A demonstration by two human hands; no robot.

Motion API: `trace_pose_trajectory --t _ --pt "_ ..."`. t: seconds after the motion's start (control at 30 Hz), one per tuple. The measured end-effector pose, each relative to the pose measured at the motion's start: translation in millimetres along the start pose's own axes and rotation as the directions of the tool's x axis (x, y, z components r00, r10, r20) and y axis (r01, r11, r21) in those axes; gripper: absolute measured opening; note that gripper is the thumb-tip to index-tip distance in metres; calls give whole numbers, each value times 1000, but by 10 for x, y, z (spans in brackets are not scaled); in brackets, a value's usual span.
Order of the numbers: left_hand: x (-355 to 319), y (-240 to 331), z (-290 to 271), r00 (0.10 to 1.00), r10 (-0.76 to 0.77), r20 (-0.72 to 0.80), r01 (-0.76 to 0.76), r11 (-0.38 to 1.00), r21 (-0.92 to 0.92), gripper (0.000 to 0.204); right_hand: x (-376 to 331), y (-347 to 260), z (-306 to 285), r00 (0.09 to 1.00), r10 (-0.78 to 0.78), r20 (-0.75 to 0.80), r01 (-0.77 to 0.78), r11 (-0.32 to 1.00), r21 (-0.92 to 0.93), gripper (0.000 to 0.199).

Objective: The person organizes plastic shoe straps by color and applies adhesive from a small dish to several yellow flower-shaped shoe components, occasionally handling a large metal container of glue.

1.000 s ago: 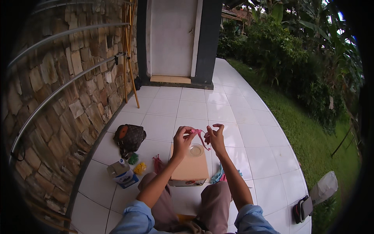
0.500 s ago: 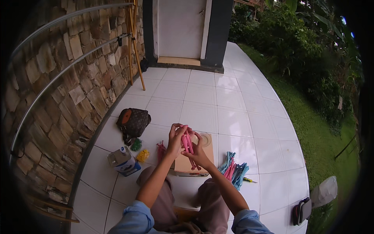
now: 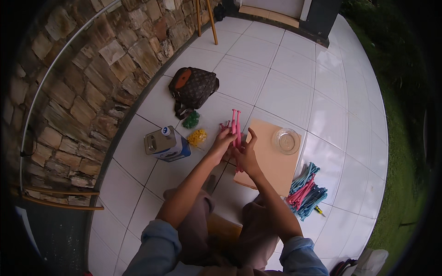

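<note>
Both hands up front: left hand (image 3: 224, 140) and right hand (image 3: 245, 154) pinch pink strips (image 3: 235, 125) between them, over tan board (image 3: 272, 158). Glass dish (image 3: 286, 140) on board, apart from hands.

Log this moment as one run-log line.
left hand: holds pink sticks | right hand: holds same sticks | under: tan board with clear glass dish | nearby: pink and blue stick pile

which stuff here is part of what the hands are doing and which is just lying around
In hand:
- pink sticks, held by the left hand and right hand
- cardboard sheet beside the hands
- pile of pink and blue sticks

Lying about:
- brown bag
- metal can
- green bundle and yellow bundle
- clear glass dish
</note>
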State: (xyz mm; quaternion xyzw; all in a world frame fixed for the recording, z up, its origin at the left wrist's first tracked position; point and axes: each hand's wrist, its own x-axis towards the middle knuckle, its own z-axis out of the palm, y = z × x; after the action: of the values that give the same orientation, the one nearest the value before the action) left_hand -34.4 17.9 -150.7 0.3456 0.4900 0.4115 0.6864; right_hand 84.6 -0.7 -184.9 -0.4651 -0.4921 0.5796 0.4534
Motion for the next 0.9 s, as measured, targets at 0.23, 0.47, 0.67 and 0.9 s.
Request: trace_pose_trajectory --t 0.23,0.47,0.67,0.9 --pt "731 -533 -879 985 -106 -133 129 976 175 30 750 742 354 962 263 71 -260 964 -53 69" --pt "1308 -1754 -1120 920 178 -349 50 830 555 28 973 1477 650 748 505 -430 -574 818 -37 70" --pt "1356 -2222 -1344 945 -53 -322 142 955 259 38 955 1907 932 643 538 -546 -535 825 182 69" --pt "1218 -2081 -1296 915 242 -323 -137 939 315 32 909 2575 690 753 46 -657 -356 867 -347 42"
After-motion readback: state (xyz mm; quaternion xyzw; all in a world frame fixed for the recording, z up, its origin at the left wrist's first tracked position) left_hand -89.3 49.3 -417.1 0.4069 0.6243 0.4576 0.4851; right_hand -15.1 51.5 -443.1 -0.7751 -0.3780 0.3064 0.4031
